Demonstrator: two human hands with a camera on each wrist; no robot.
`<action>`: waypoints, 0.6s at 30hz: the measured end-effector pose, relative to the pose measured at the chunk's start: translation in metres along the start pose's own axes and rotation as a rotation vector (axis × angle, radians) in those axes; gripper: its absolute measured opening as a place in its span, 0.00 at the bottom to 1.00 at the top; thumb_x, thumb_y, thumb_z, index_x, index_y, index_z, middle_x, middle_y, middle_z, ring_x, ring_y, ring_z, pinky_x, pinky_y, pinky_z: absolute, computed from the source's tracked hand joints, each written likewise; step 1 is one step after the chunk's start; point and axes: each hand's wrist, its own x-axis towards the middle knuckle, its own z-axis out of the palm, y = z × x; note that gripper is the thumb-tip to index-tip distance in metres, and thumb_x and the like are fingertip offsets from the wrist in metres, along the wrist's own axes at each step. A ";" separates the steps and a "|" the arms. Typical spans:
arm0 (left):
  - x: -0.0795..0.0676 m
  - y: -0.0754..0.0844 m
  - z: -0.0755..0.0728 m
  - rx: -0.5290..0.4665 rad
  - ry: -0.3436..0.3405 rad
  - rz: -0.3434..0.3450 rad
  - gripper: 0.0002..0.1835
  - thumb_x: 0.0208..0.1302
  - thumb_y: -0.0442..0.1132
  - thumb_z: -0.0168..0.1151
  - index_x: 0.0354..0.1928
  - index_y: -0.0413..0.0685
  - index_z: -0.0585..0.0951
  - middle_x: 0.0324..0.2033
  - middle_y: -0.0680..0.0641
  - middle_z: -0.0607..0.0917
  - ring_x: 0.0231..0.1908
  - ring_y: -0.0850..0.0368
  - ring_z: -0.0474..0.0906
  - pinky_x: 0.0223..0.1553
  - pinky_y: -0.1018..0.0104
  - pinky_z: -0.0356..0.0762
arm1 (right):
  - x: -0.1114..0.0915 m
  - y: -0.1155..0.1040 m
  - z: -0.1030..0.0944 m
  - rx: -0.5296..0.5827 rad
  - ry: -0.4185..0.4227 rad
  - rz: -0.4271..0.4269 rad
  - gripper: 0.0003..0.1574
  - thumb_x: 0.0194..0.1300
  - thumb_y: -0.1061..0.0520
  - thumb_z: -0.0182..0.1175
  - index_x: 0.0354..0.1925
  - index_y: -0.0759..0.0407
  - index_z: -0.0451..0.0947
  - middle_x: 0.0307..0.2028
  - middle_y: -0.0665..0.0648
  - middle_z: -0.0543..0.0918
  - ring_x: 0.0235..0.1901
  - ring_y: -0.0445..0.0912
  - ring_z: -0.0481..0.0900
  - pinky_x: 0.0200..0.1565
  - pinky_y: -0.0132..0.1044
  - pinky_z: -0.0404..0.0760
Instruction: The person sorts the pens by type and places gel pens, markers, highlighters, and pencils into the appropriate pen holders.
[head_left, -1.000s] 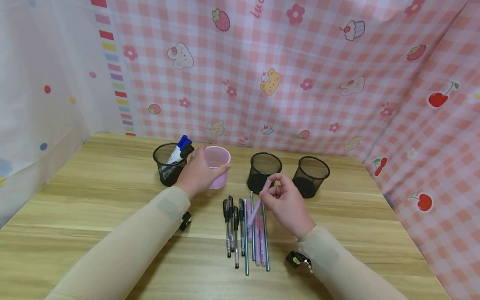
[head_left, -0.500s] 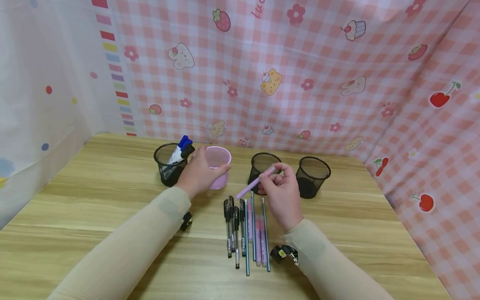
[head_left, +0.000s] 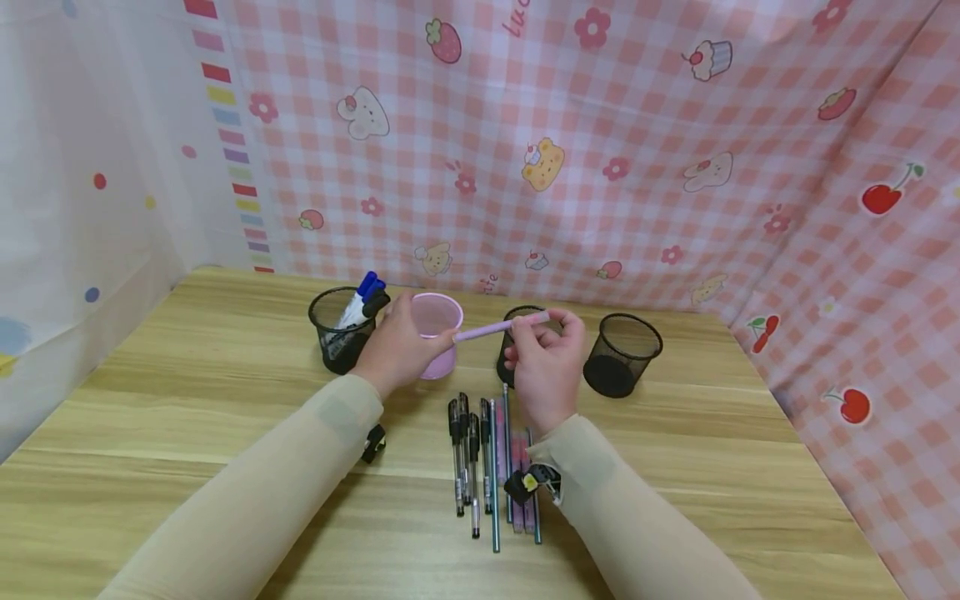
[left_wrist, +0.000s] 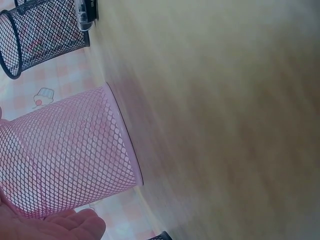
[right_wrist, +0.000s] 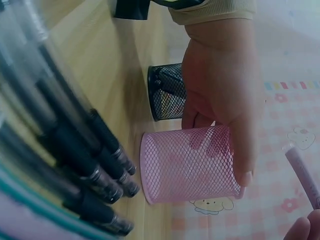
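My left hand (head_left: 393, 346) grips a pink mesh pen cup (head_left: 437, 364), thumb at the near side of its rim. In the left wrist view this cup (left_wrist: 70, 150) stands on the table with fingers around it. Higher up, my right hand (head_left: 551, 367) pinches a pink pen (head_left: 486, 331) by its clear-pink end. The pen lies nearly level, its far end close to my left thumb and the cup's rim. Below my hands, black-capped gel pens (head_left: 474, 454), blue-green pencils (head_left: 494, 508) and more pink pens (head_left: 517, 517) lie side by side, partly hidden by my right wrist.
A black mesh cup (head_left: 324, 337) with blue- and black-capped markers (head_left: 351, 310) stands left of the pink cup. Another black mesh cup (head_left: 506, 367) sits behind my right hand, and a third cup (head_left: 621, 350) is farther right. A checked curtain (head_left: 480, 167) hangs behind the wooden table (head_left: 712, 467).
My right hand has moved up and left with the pink pen, swinging it from steep to nearly level, toward the pink cup. My left hand has stayed on the cup.
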 end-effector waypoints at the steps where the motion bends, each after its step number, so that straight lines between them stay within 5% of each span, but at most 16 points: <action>1: 0.000 0.000 0.000 0.000 0.001 0.002 0.58 0.64 0.70 0.66 0.83 0.46 0.51 0.73 0.35 0.70 0.68 0.35 0.75 0.67 0.35 0.75 | 0.000 0.000 0.003 0.004 0.007 0.005 0.24 0.72 0.62 0.65 0.57 0.58 0.63 0.30 0.57 0.83 0.20 0.43 0.79 0.26 0.36 0.85; 18: 0.002 -0.001 0.003 -0.016 0.023 0.014 0.56 0.62 0.72 0.67 0.80 0.48 0.57 0.69 0.37 0.74 0.64 0.37 0.78 0.64 0.38 0.79 | 0.010 0.010 0.035 -0.046 0.065 0.082 0.22 0.73 0.59 0.65 0.56 0.52 0.64 0.31 0.55 0.84 0.16 0.44 0.79 0.21 0.36 0.84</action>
